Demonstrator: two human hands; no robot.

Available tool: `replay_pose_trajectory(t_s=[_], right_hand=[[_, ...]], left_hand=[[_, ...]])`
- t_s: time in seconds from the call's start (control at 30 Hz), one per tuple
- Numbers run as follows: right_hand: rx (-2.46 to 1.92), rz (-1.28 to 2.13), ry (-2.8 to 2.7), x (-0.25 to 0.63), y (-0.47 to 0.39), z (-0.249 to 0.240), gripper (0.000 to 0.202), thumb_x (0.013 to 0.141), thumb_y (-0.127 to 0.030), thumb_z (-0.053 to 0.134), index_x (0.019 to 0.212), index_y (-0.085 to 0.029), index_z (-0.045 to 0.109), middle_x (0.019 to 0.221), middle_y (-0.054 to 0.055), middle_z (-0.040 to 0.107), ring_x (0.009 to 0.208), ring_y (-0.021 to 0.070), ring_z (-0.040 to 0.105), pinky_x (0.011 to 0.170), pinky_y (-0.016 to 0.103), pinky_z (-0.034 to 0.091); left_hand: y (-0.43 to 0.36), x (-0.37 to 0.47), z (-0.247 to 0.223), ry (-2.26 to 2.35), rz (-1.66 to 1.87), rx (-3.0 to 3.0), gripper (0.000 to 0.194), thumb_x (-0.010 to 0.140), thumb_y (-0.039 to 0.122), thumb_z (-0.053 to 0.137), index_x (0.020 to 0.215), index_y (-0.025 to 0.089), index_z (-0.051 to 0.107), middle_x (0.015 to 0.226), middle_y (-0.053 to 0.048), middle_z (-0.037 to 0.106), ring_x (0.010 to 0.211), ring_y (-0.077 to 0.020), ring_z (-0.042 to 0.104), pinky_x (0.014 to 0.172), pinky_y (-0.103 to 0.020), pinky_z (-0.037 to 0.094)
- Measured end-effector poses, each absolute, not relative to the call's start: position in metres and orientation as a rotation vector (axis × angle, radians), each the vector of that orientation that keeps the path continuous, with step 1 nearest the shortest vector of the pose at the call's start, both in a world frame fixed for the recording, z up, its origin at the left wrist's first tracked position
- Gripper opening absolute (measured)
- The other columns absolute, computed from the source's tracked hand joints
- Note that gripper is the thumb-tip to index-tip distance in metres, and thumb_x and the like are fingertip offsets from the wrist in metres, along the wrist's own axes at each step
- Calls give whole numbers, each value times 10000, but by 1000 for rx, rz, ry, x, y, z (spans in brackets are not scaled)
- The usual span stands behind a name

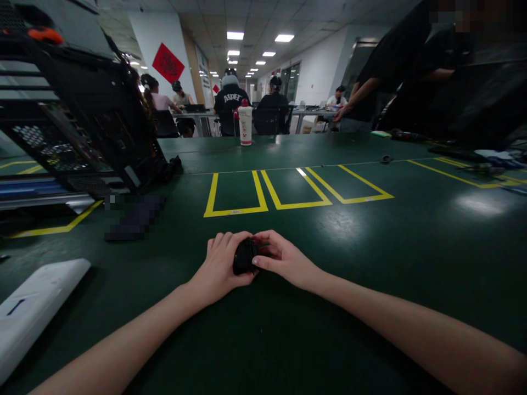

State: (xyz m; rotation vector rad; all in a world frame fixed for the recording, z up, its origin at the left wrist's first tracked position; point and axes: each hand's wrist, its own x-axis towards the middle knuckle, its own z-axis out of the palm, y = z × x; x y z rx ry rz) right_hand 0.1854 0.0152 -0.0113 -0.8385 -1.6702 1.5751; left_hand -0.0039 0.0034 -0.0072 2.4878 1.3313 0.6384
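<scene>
Both hands meet on a small black rounded object (244, 257), about the size of a computer mouse; its exact kind does not show. My left hand (224, 262) wraps round its left side, with the thumb below and the fingers over the top. From the right, my right hand (286, 260) grips the object's edge between thumb and fingers. Part of the object is hidden behind the fingers. It is held close over the dark green table (263, 334), in front of the yellow taped outlines (236, 212).
An open black computer case (107, 120) stands at the left, with a blurred dark flat item (134, 218) before it. A white device (41, 296) lies at the near left. A white bottle (245, 126) stands at the far edge. A person in black (391, 60) stands at the right.
</scene>
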Motion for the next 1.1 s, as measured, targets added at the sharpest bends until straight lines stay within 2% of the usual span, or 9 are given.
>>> replay_pose_trajectory(t_s=[0.17, 0.4, 0.6, 0.73, 0.93, 1.1], right_hand=[[-709, 1670, -1675, 189, 15, -11, 364, 725, -158, 664, 1016, -199, 449, 1069, 36, 506, 1034, 175, 537, 895, 391, 450], [-760, 1594, -1639, 184, 14, -11, 252, 758, -219, 635, 947, -202, 470, 1013, 23, 527, 975, 168, 563, 863, 380, 466], [-820, 1596, -1663, 186, 16, -12, 345, 762, -226, 635, 1061, -200, 464, 1094, 47, 511, 1053, 182, 530, 932, 402, 430], [-704, 1648, -1688, 188, 16, -12, 359, 726, -173, 667, 1019, -206, 461, 1073, 30, 515, 1041, 174, 533, 888, 381, 459], [-771, 1586, -1654, 185, 15, -13, 243, 777, -247, 619, 971, -211, 477, 1035, 26, 533, 994, 178, 560, 853, 384, 473], [-826, 1613, -1651, 186, 18, -16, 349, 763, -243, 634, 1067, -204, 468, 1093, 49, 517, 1035, 183, 538, 920, 406, 432]], left_hand=[[4, -3, -8, 1363, 623, 2511, 556, 699, 252, 638, 1176, 231, 355, 1059, -56, 489, 914, -250, 442, 758, -376, 352], [4, -3, -7, 1351, 624, 2510, 531, 726, 298, 623, 1179, 233, 354, 1061, -58, 493, 902, -247, 450, 743, -367, 354], [4, -5, -7, 1337, 620, 2496, 519, 731, 302, 618, 1177, 243, 361, 1071, -60, 495, 907, -250, 450, 747, -369, 352], [4, -5, -8, 1349, 635, 2485, 548, 708, 272, 632, 1183, 247, 359, 1073, -57, 494, 910, -251, 449, 753, -371, 353], [3, -4, -8, 1337, 655, 2491, 526, 724, 301, 625, 1178, 243, 366, 1063, -55, 496, 909, -249, 450, 747, -365, 357], [3, -4, -7, 1344, 653, 2493, 524, 718, 293, 631, 1172, 241, 375, 1052, -53, 501, 902, -248, 456, 750, -371, 355]])
